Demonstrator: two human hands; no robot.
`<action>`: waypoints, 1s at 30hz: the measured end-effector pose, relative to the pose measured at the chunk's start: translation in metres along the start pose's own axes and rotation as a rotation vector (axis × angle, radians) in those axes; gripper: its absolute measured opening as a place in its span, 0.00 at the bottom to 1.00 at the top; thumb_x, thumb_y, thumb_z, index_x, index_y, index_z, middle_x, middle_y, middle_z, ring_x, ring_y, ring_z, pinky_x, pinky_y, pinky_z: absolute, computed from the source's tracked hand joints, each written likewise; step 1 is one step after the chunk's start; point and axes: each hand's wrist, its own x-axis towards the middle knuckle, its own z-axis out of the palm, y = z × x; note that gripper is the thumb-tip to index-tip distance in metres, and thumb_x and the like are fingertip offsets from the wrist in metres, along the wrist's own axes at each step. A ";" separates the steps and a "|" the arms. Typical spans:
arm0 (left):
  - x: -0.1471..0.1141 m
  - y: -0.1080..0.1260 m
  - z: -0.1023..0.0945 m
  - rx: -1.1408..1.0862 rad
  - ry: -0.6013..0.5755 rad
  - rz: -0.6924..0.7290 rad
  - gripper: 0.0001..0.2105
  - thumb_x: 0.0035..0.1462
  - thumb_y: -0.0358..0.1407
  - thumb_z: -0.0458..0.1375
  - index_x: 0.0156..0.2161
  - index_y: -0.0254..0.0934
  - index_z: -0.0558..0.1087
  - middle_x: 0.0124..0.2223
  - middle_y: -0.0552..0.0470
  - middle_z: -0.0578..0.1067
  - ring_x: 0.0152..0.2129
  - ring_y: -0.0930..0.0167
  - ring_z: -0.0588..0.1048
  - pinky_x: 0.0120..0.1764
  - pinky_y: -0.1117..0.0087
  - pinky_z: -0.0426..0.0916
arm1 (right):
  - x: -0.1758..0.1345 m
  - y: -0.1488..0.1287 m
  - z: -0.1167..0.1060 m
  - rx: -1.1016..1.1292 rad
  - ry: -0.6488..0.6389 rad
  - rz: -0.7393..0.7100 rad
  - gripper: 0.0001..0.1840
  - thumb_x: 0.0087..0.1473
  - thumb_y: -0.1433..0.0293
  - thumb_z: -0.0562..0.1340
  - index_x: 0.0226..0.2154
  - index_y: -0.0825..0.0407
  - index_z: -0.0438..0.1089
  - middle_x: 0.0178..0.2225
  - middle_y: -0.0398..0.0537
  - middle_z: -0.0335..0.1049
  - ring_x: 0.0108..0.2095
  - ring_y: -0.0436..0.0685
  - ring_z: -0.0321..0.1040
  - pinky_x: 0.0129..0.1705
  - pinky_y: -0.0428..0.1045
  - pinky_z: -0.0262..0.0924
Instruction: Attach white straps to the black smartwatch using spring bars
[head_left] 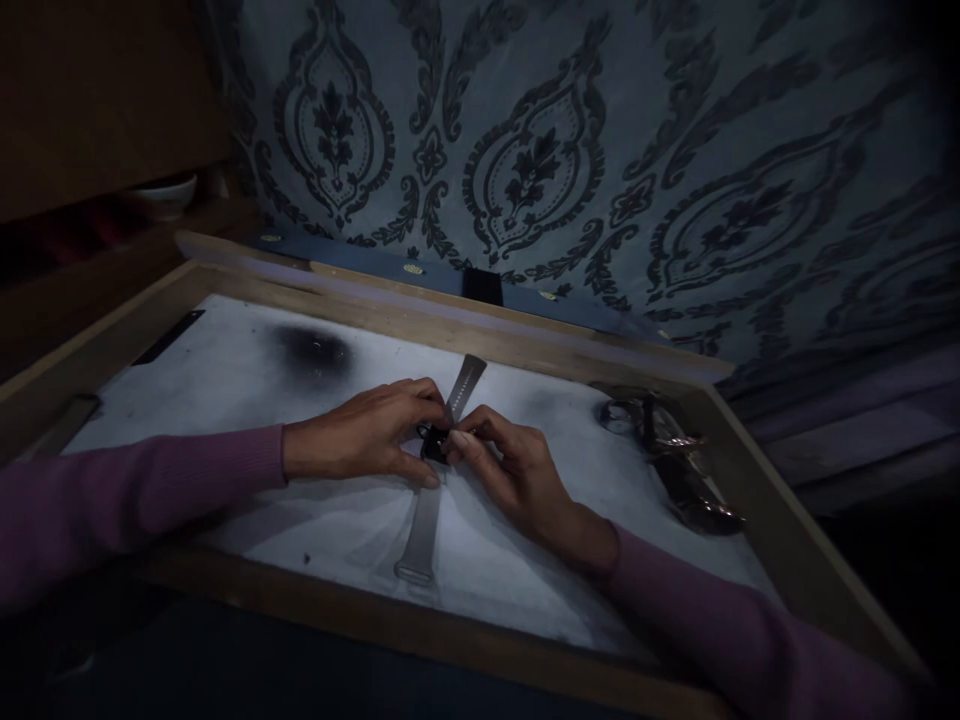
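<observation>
A watch with a grey strap lies across the white bottom of the drawer-like wooden tray. Its dark case sits between my two hands. My left hand grips the case from the left, thumb on the near side and fingers on the far side. My right hand is closed in a pinch at the case's right edge; whatever lies between its fingertips is hidden. One strap half points away from me, with a row of holes. The other half, ending in a loop, points toward me.
Wooden walls surround the white tray bottom. Dark, shiny crumpled items lie at the right side. A flat black piece rests at the far left corner. Behind the tray stands a patterned wall.
</observation>
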 end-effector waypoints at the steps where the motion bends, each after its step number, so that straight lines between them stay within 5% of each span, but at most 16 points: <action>1: 0.000 0.000 0.000 0.000 -0.001 -0.002 0.15 0.53 0.35 0.69 0.45 0.38 0.74 0.47 0.50 0.71 0.44 0.66 0.71 0.46 0.66 0.66 | 0.000 0.000 0.000 0.002 -0.005 0.002 0.10 0.65 0.71 0.57 0.31 0.50 0.64 0.24 0.41 0.71 0.23 0.49 0.68 0.26 0.46 0.63; 30: -0.001 -0.007 0.004 0.023 0.024 0.021 0.16 0.52 0.36 0.70 0.45 0.37 0.73 0.47 0.51 0.70 0.42 0.67 0.71 0.43 0.67 0.66 | 0.000 -0.003 0.005 -0.167 -0.005 -0.151 0.09 0.65 0.73 0.56 0.31 0.50 0.65 0.26 0.43 0.68 0.24 0.51 0.66 0.27 0.47 0.63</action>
